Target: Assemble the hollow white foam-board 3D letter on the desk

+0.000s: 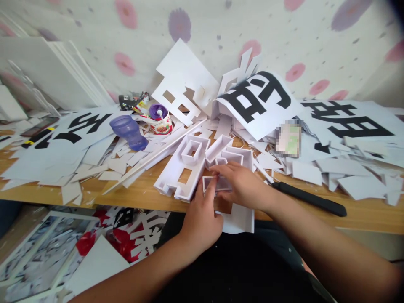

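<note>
The white frame [222, 184], thin-walled and open-topped, lay at the table's [129, 198] front edge beside a white block [173, 168] with two rectangular openings. The left hand [203, 216] and right hand [243, 184] touched it, fingers bent and close together; whether either gripped it, I couldn't tell. Bold black characters marked three sheets: the right sheet [353, 120], partly under scraps [360, 185], seemed to read 胡. The cup's [163, 126] red print was too small to read.

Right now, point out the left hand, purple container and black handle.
Left hand [202, 219]: head view, back of the hand.
Purple container [129, 132]: head view, middle of its side.
Black handle [311, 198]: head view, about mid-length.
</note>
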Demonstrator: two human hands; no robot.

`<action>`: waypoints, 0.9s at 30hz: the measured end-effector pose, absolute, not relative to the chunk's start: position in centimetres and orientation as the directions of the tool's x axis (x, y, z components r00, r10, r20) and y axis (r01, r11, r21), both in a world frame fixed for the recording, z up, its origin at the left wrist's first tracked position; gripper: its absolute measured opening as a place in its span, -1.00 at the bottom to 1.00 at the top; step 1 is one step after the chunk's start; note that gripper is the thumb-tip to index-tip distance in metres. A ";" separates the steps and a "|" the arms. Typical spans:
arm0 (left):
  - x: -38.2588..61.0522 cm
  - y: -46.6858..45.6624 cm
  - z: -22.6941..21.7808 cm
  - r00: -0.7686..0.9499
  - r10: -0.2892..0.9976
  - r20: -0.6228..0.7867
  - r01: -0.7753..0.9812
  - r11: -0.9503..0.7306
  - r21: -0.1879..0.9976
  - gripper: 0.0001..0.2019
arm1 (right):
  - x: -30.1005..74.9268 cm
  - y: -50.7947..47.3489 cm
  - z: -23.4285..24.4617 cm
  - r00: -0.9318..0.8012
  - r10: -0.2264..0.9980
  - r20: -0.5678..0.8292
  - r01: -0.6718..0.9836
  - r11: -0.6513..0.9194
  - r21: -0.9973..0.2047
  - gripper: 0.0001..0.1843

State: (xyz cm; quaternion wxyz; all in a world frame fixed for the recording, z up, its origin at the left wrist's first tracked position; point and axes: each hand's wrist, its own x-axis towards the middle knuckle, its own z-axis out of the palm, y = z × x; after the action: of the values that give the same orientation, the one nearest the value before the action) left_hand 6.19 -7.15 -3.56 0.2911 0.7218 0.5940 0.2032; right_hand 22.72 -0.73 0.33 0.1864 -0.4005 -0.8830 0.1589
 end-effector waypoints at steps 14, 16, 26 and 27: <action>5.0 -8.5 -6.1 0.234 0.963 0.138 0.513 -0.242 0.823 -0.20 | 21.8 0.0 -0.8 -0.607 0.757 0.243 0.606 0.638 -0.475 -0.64; 4.4 -9.0 -6.5 0.251 0.956 0.154 0.482 -0.262 0.836 -0.20 | 21.8 0.0 -0.9 -0.618 0.744 0.253 0.587 0.651 -0.481 -0.66; 2.9 -9.9 -7.6 0.304 0.936 0.178 0.433 -0.302 0.849 -0.16 | 21.8 0.2 -0.6 -0.611 0.754 0.240 0.577 0.632 -0.518 -0.69; 2.9 -9.9 -7.5 0.311 0.934 0.175 0.438 -0.305 0.846 -0.15 | 21.8 0.2 -0.5 -0.616 0.752 0.235 0.574 0.633 -0.519 -0.69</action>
State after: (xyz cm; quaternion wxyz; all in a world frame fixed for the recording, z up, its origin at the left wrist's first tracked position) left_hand 2.92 -9.90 -7.52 0.3543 0.7279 0.4714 0.3499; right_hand 21.85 0.19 -0.55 0.2212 -0.3785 -0.8760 0.2008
